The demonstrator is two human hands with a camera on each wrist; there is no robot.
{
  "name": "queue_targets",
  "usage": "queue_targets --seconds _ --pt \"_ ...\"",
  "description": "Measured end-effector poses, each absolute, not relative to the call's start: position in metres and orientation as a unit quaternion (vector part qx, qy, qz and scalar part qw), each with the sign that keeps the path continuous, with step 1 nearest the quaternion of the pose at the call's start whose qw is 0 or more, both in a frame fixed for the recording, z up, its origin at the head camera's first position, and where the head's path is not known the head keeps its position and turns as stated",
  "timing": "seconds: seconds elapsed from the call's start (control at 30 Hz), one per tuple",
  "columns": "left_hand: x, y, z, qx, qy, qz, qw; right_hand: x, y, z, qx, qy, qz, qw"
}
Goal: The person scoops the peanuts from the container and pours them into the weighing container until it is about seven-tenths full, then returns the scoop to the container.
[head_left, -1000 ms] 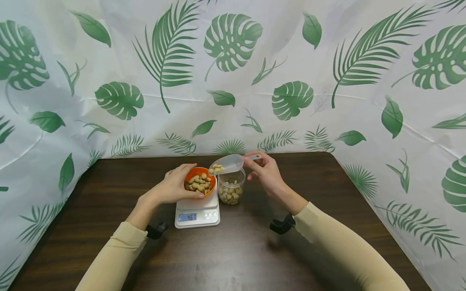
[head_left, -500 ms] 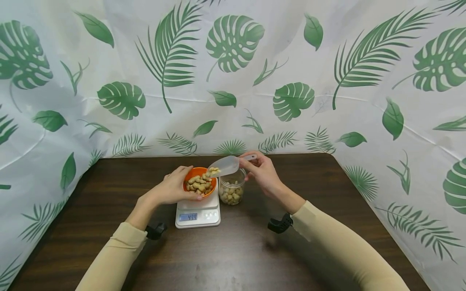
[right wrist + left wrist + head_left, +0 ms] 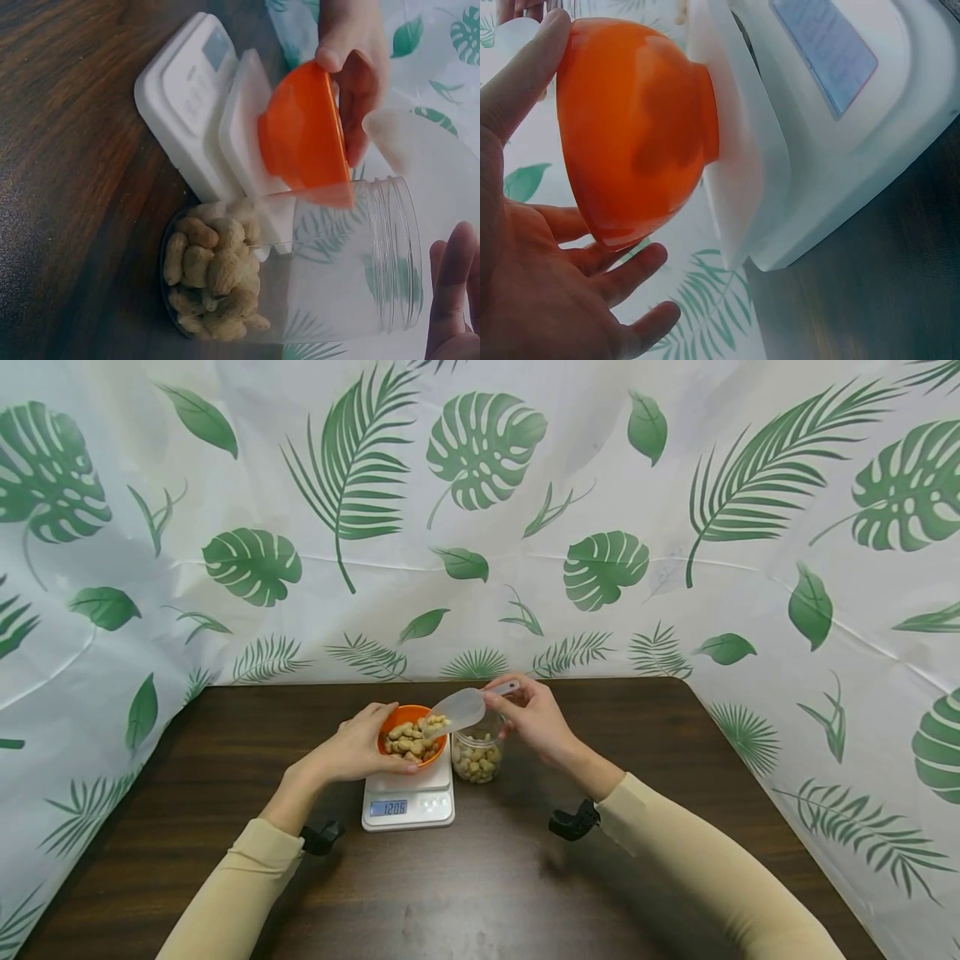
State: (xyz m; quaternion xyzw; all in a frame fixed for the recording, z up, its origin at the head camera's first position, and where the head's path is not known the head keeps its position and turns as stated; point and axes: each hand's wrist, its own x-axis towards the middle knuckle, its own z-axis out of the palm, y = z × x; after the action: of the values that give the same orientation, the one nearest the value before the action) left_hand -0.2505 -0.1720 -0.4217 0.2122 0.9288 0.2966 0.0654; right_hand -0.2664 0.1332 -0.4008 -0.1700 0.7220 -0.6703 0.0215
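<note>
My left hand (image 3: 348,745) holds an orange bowl (image 3: 622,135) by its rim, thumb on the near side and fingers beyond. Unshelled peanuts (image 3: 407,745) lie in the bowl, which stands on a white kitchen scale (image 3: 435,808) with a lit display. My right hand (image 3: 538,717) pinches the handle of a translucent scoop (image 3: 462,707). Tipped down to the left, the scoop has its mouth over the bowl's right rim, with some peanuts at its lip. Below the scoop stands a clear jar (image 3: 330,277), partly filled with peanuts (image 3: 217,262).
Jar and scale stand close together on a dark wooden table (image 3: 480,893). Behind the table hangs a white sheet (image 3: 517,635) printed with green leaves. Each wrist bears a black camera band (image 3: 576,821).
The right hand has moved left and slightly down, tilting the scoop further over the bowl. Its peanuts have slid to the lip, and the scale's reading has risen. The left hand stays put.
</note>
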Motion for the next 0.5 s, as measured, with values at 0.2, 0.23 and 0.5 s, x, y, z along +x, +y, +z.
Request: queue_targets --seconds 0.2,0.23,0.5 --pt "-0.2500 -0.1717 -0.4216 0.211 0.930 0.294 0.063 -0.2674 0.1352 -0.4026 -0.180 0.725 -0.665 0.023" --pt "-0.2501 -0.1717 -0.4218 0.212 0.930 0.294 0.062 -0.2675 0.1356 -0.4028 -0.181 0.725 -0.664 0.024" --pt "-0.2508 -0.1717 -0.4223 0.217 0.929 0.293 0.057 -0.2684 0.1375 -0.4020 -0.187 0.727 -0.660 0.018"
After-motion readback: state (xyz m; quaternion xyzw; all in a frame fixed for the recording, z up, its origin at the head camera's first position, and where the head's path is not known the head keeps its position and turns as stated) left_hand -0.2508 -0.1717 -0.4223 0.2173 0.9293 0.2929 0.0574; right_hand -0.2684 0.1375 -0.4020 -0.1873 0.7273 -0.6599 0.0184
